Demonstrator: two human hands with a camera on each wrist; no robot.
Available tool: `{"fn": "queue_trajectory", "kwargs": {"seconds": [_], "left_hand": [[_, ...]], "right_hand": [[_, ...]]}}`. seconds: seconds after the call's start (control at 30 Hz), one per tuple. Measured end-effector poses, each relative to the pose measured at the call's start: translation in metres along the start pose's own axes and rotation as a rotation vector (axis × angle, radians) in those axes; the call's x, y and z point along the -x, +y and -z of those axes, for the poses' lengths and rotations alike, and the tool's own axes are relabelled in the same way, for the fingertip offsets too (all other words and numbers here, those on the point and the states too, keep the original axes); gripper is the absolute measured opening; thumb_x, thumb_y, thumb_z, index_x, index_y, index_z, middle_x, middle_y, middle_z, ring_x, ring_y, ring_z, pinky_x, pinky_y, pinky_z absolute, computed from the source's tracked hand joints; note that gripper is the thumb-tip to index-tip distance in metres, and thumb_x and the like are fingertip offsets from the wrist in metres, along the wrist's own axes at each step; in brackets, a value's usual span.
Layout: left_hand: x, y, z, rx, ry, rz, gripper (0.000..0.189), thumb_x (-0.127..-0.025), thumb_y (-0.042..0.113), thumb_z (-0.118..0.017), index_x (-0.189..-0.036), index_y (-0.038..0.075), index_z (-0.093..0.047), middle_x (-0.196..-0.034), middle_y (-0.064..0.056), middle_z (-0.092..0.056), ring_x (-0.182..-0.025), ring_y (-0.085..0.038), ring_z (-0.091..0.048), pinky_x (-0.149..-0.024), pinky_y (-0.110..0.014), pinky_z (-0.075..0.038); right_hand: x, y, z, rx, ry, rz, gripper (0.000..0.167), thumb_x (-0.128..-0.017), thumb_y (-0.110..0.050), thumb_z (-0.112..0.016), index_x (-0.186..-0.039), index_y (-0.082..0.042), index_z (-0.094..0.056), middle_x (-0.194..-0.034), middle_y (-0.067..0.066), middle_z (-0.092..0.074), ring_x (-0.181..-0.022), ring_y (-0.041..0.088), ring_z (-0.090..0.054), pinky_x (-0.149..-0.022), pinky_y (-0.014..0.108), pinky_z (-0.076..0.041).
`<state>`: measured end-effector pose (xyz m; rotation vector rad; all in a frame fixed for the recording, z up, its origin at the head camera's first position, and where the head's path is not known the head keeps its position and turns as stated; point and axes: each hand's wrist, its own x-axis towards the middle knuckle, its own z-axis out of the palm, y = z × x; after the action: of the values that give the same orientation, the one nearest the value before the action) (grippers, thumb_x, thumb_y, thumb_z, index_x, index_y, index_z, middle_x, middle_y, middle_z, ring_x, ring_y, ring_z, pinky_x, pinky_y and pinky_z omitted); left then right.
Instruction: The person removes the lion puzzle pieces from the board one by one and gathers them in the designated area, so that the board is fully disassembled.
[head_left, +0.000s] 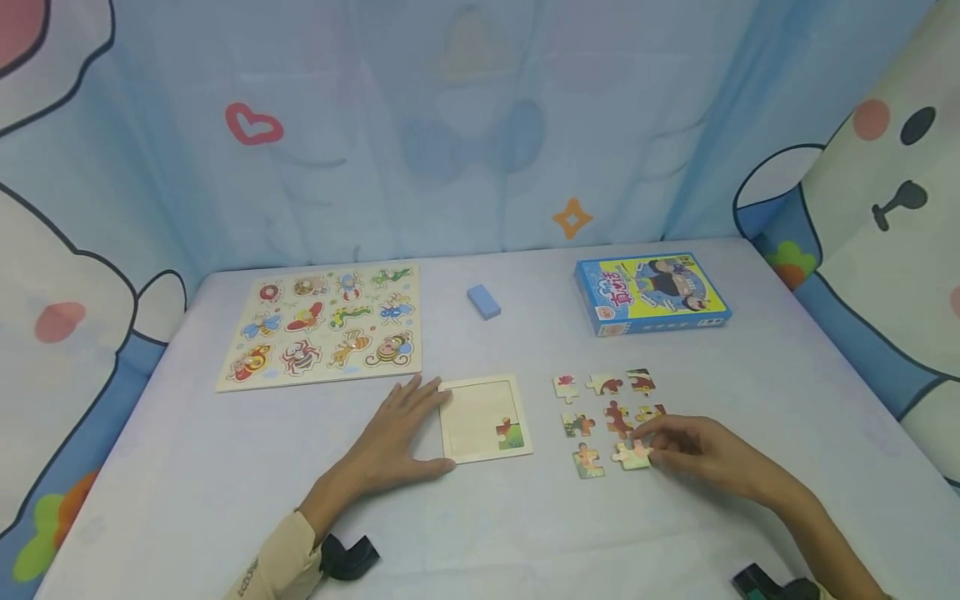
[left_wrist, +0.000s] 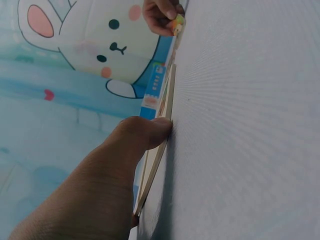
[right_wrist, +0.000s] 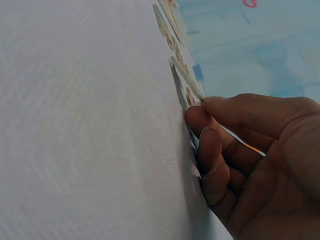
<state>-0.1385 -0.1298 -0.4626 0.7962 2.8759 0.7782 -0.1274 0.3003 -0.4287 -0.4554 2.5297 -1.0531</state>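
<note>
My left hand lies along the left side of a square wooden puzzle tray, fingers stretched out near its upper left corner. The thumb touches the tray's near edge in the left wrist view. One green and brown puzzle piece sits in the tray's lower right corner. My right hand pinches a pale green and yellow jigsaw piece between thumb and fingertips. In the right wrist view this piece is tilted, one end raised from the table. Several loose pieces lie in rows around it.
A wooden board with insect pictures lies at the back left. A small blue block is behind the tray, and a blue and yellow puzzle box stands at the back right. Printed curtains surround the table.
</note>
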Motion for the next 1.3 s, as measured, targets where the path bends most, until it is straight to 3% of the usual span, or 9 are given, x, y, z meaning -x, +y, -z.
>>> {"fn": "queue_trajectory", "kwargs": {"seconds": [0.93,1.17,1.3], "left_hand": [[-0.001,-0.002,-0.001,-0.004,0.005,-0.009,0.088,-0.076,0.060,-0.068,-0.148,0.021,-0.036,-0.158,0.002,-0.025,-0.148,-0.021,-0.010,-0.121,-0.044,-0.008],[0.000,-0.002,0.000,0.006,-0.004,-0.003,0.088,-0.076,0.060,-0.068,-0.149,0.021,-0.035,-0.158,0.002,-0.024,-0.148,-0.021,-0.008,-0.121,-0.043,-0.006],[0.000,-0.002,0.000,0.014,-0.008,-0.006,0.089,-0.077,0.061,-0.067,-0.149,0.021,-0.034,-0.159,0.002,-0.023,-0.148,-0.020,-0.007,-0.121,-0.043,-0.006]], "right_hand": [[0.000,-0.005,-0.003,0.031,0.054,-0.020,0.024,-0.087,-0.011,-0.069,-0.111,-0.012,-0.067,-0.078,0.000,-0.056,-0.071,0.009,-0.052,-0.058,0.022,-0.045],[-0.006,-0.007,0.000,0.055,0.035,-0.007,0.025,-0.090,-0.022,-0.067,-0.114,-0.013,-0.067,-0.082,0.000,-0.056,-0.075,0.009,-0.052,-0.059,0.022,-0.046],[-0.012,-0.013,0.002,0.058,0.040,0.027,0.024,-0.092,-0.025,-0.065,-0.114,-0.014,-0.067,-0.092,-0.001,-0.062,-0.078,0.010,-0.053,-0.060,0.021,-0.047]]}}
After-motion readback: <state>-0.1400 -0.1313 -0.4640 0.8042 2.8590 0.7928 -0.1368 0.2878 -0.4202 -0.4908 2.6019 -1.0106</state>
